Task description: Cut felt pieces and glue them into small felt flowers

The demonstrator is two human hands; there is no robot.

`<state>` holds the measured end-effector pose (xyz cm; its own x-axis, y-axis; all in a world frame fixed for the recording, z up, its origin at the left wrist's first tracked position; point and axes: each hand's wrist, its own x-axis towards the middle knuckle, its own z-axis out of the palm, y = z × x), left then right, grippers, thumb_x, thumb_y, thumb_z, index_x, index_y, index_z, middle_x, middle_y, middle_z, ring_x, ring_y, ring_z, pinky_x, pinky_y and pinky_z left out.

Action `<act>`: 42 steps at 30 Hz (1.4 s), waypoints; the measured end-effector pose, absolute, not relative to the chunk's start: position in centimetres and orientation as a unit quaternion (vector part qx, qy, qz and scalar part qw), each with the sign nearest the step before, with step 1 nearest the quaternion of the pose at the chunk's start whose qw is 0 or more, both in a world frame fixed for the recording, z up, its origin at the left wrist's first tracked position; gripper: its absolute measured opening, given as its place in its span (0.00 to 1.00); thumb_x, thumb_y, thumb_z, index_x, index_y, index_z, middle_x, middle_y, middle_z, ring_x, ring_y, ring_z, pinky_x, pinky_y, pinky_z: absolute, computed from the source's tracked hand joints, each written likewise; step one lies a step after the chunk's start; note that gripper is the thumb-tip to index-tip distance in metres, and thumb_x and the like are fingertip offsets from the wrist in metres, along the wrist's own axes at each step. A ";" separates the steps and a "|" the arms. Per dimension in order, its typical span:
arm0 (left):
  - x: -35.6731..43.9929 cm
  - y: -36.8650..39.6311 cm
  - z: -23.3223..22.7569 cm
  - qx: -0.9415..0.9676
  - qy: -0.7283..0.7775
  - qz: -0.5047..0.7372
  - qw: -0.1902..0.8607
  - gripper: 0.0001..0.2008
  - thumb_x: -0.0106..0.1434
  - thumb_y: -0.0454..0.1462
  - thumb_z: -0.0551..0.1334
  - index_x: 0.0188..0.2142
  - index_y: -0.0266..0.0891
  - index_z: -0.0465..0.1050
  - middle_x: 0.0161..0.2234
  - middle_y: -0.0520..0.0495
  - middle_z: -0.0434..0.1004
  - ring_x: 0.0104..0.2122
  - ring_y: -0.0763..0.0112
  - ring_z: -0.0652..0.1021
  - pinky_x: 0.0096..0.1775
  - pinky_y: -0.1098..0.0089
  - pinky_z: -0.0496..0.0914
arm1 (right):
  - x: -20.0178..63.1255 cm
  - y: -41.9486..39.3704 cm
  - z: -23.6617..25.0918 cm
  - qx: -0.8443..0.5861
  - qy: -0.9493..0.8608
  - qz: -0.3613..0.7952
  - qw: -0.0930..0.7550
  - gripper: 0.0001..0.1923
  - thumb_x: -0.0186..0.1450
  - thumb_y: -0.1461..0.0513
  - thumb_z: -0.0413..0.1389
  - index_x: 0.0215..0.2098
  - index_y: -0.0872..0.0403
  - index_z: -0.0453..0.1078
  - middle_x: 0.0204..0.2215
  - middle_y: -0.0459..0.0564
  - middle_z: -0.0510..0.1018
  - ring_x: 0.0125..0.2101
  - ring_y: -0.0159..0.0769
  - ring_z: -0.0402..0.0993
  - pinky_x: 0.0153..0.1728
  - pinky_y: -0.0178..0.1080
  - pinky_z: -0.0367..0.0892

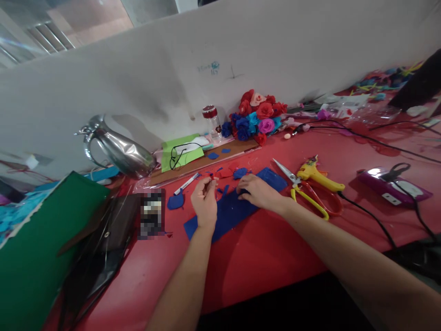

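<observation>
A long blue felt strip (234, 209) lies slantwise on the red table (275, 248). My right hand (259, 192) rests on the strip's upper part, fingers curled down on it beside a small blue petal (240, 173). My left hand (204, 202) is raised a little over the strip's left half, its fingertips pinched together on something small that I cannot make out. Red felt scraps (223, 173) and another blue cut-out (176, 201) lie around the hands. A white marker (186, 183) lies just beyond my left hand.
Yellow-handled scissors (303, 189) and a yellow glue gun (319, 176) lie right of my right hand, with cords trailing off. A bunch of felt roses (257, 116), a jar (212, 120) and a steel jug (119, 149) stand by the wall. Green sheet (37, 243) at left.
</observation>
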<state>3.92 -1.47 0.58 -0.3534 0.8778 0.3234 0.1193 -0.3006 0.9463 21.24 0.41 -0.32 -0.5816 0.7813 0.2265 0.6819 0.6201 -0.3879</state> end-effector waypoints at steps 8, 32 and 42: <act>3.8 -1.0 -0.5 0.519 0.510 0.624 0.283 0.06 0.56 0.37 0.62 0.32 0.37 0.74 0.32 0.47 0.79 0.34 0.69 0.78 0.40 0.68 0.71 | 21.0 0.2 -0.3 -0.397 -0.887 0.128 0.196 0.04 0.60 0.68 0.58 0.28 0.56 0.71 0.31 0.51 0.77 0.37 0.38 0.71 0.43 0.42 0.63; 5.2 -2.6 0.4 0.665 0.403 0.583 0.236 0.10 0.60 0.32 0.56 0.32 0.41 0.77 0.31 0.46 0.79 0.32 0.70 0.77 0.37 0.69 0.72 | 20.4 -2.6 2.5 -0.325 -0.787 0.102 0.515 0.07 0.64 0.60 0.55 0.37 0.49 0.75 0.30 0.48 0.79 0.31 0.35 0.74 0.35 0.39 0.70; 5.2 -2.9 0.9 0.701 0.402 0.544 0.225 0.10 0.61 0.33 0.56 0.32 0.41 0.77 0.32 0.45 0.79 0.34 0.68 0.77 0.39 0.67 0.71 | 20.2 -2.5 2.1 -0.327 -0.781 0.115 0.519 0.07 0.64 0.60 0.55 0.32 0.50 0.75 0.28 0.48 0.79 0.30 0.34 0.74 0.33 0.38 0.69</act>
<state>5.22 -2.91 0.94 0.0838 0.8087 0.5822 0.3196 -0.5752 0.7530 20.22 -2.48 2.07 -0.2471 0.6300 0.7363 0.3910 0.7600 -0.5191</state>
